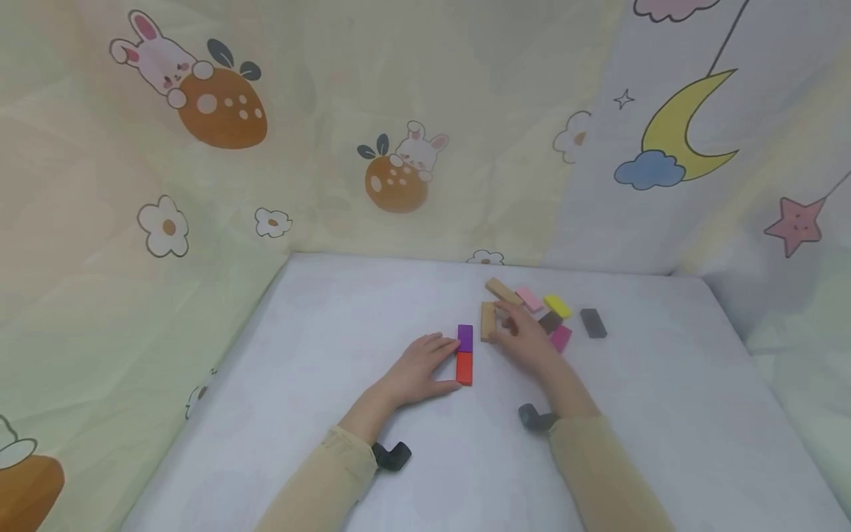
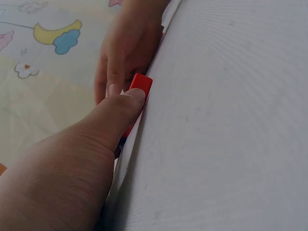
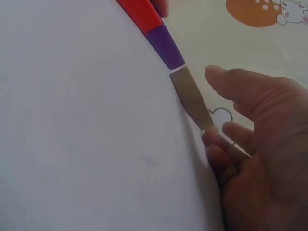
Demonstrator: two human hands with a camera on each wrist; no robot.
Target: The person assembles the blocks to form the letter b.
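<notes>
While the red block (image 1: pixel 464 369) and the purple block (image 1: pixel 465 338) lie end to end a little left of the middle of the counter (image 1: pixel 332 325), the left hand (image 1: pixel 420 368) rests along their left side, its fingers extended and loosely parted. The thumb touches the red block near its end, and a fingertip is at the purple block. Just beyond the purple block and slightly to the right, apart from it, lies the tan block (image 1: pixel 488 322). The right hand (image 1: pixel 527 343) is curved loosely about it, a fingertip at its far end, the thumb spread clear of it in the right wrist view.

Toward the far edge is a second tan block (image 1: pixel 501 290), set aslant. From there toward the far right corner are scattered a pink block (image 1: pixel 529 299), a yellow block (image 1: pixel 557 306), a brown block (image 1: pixel 550 322) partly behind the hand, a magenta block (image 1: pixel 561 338) and, on its own, a dark grey block (image 1: pixel 594 324).

The counter is white and matte, its far corners both in sight. Beige sleeves (image 1: pixel 326 473) cover the forearms, with a black piece (image 1: pixel 392 457) at each wrist. Around the far, left and right edges rises a creased pastel sheet (image 1: pixel 465 74), printed with rabbits (image 1: pixel 159 65), flowers (image 1: pixel 154 227), a yellow moon (image 1: pixel 665 125) and a pink star (image 1: pixel 795 224).
</notes>
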